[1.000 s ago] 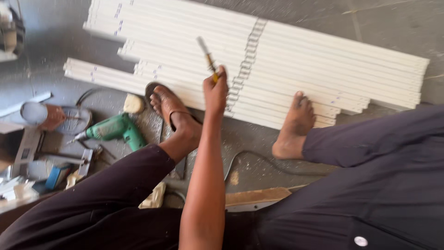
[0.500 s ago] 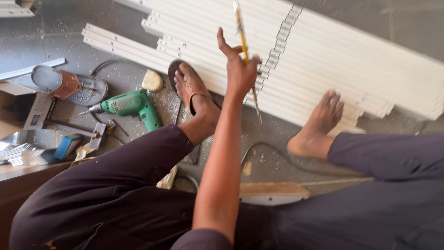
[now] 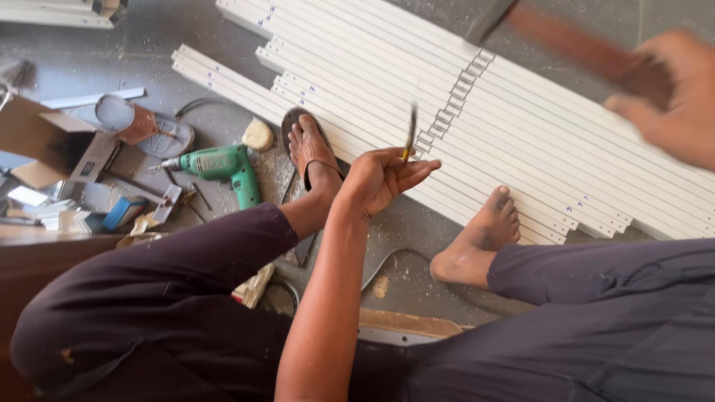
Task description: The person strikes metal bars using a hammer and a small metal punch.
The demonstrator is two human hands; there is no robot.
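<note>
A brown cardboard box [image 3: 45, 141] lies far left of the fingers. The left hand [image 3: 380, 179] pinches a thin yellow-handled chisel [image 3: 410, 134] upright above white slats [image 3: 521, 126]. The blurred right hand [image 3: 670, 89] grips a reddish-brown handle [image 3: 573, 46].

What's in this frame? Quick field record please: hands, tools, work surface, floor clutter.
left hand: holds a thin chisel-like tool upright over the slats
right hand: raised, blurred, grips a wooden handle; head unclear
workpiece: white slats laid side by side on the floor, a row of notches across them
feet: one sandalled foot, one bare foot
floor clutter: green power drill, cardboard box
</note>
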